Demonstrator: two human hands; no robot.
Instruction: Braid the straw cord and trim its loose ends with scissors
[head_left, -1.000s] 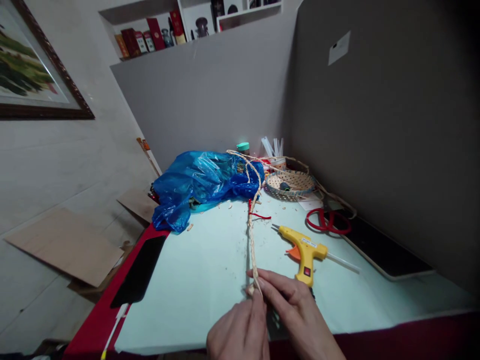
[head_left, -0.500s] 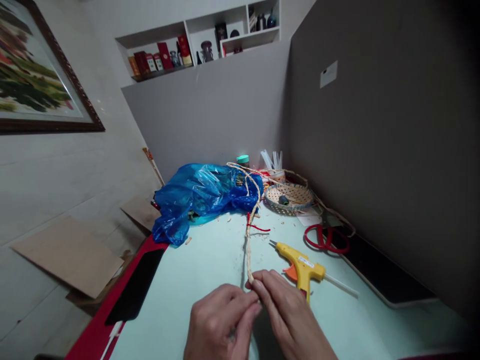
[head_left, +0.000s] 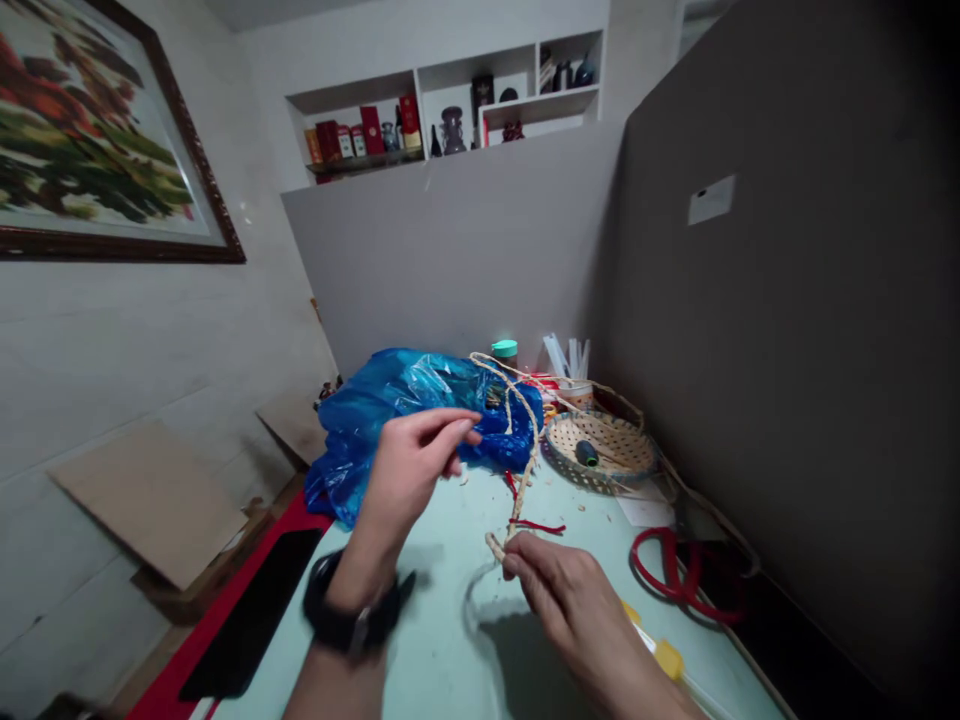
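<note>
"Grey panels [head_left: 450, 260] round the bench [head_left: 439, 630]: how many?"

"Two, meeting at a corner behind and right of the blue bag [head_left: 409, 390]. Pale green top, with red cloth [head_left: 304, 513] along the edge left of the bag."

"And up on the walls?"

"One framed picture [head_left: 82, 130], left of the bag and higher; one shelf unit [head_left: 529, 80], above and behind it."

"Count on the bench?"

"One braided cord [head_left: 528, 476], looping over the bag's right end, then down in front. One red tie [head_left: 540, 526] round it. Right of the bag, one woven basket [head_left: 589, 478] with one dark green object [head_left: 586, 454] inside. Farther right and nearer, one pair of red-handled scissors [head_left: 696, 570]. One yellow glue gun [head_left: 667, 660], mostly hidden."

"Hands?"

"Two. Right hand [head_left: 570, 585], nearer than the bag and right of it: thumb and forefinger pinching the cord's near end. Left hand [head_left: 416, 460], in front of the bag: fingers curled, thumb and forefinger close together. Cannot tell whether gripping anything."
</note>
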